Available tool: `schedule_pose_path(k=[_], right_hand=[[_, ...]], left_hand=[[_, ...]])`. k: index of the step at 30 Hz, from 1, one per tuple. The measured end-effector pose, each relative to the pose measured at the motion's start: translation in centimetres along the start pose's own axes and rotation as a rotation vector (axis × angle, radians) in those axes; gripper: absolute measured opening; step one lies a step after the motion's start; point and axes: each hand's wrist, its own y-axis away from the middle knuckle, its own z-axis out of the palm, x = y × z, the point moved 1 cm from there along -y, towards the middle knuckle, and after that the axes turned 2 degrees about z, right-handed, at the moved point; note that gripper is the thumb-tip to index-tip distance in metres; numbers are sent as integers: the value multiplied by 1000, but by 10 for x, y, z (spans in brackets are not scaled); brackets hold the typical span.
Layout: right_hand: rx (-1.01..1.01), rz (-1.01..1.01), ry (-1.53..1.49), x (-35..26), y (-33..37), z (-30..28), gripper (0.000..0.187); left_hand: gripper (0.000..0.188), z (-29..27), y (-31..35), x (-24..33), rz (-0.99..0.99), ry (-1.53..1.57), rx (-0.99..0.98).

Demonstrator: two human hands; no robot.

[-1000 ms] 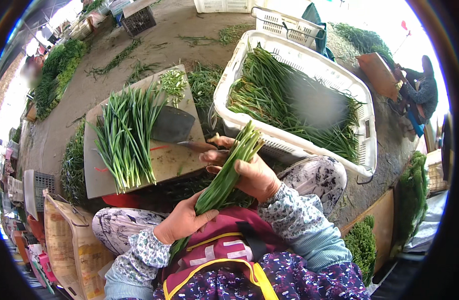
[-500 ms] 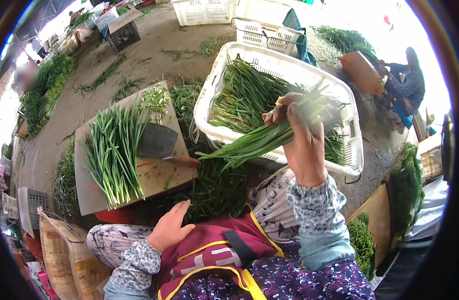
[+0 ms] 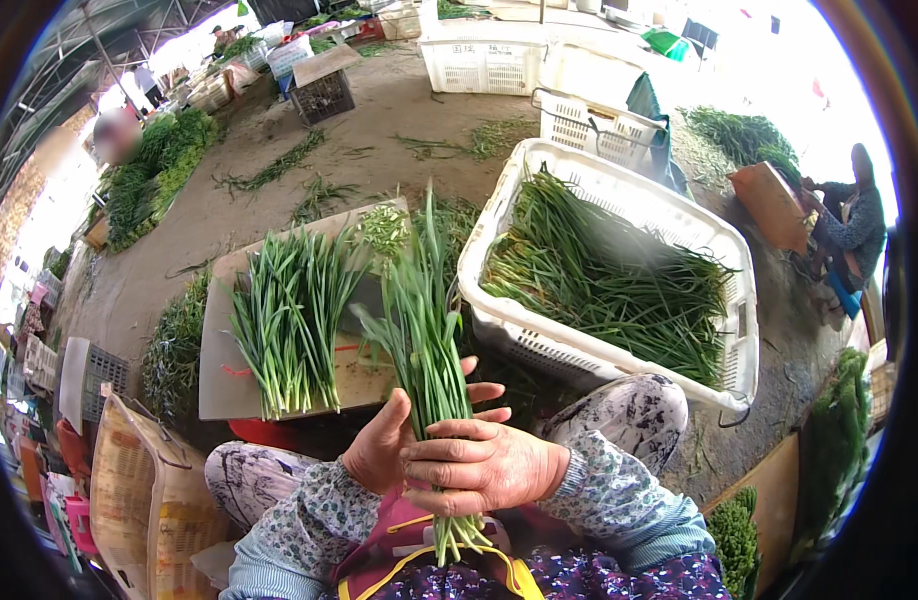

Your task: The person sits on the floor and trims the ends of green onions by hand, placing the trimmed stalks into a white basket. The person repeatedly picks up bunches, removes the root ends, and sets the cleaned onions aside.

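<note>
A bunch of garlic chives (image 3: 428,350) stands nearly upright before my lap, leaves up and pale stem ends down. My right hand (image 3: 489,468) closes across its front, fingers wrapped over the stems. Behind the stems, my left hand (image 3: 380,445) cups the same bunch, its thumb at the left and its fingertips showing on the right. Just beyond, a board (image 3: 219,370) bears another pile of garlic chives (image 3: 289,320) and a small heap of cut pieces (image 3: 383,229). The cleaver there is mostly hidden behind the raised leaves.
To the right of the board stands a large white crate (image 3: 607,362) with loose chives (image 3: 619,280) inside. Trimmings (image 3: 174,340) lie beside the board. A tan basket (image 3: 124,500) is at my left. At the far right, a person (image 3: 854,225) sits by an orange-brown board (image 3: 769,207).
My right hand has brought the bunch from over the crate to my lap and turned it upright. My left hand has risen to hold it. The view has shifted, placing the scene further right.
</note>
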Motion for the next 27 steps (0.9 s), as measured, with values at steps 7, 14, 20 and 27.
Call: schedule_pose_path(k=[7,14,20,27], right_hand=[[-130,206,212,10,20,-4,44],[151,608,-75,25,13,-10,43],[196,583,-119,57,-30,6,36],[202,785,-370,77,-23,27,19]], left_hand=[[65,-5,-8,21,226,-108,313],[64,-28,-11,29,324,-269,485],[41,-49,-15,7,373,-345,532],[36,-47,-9,6,250,-386,554]])
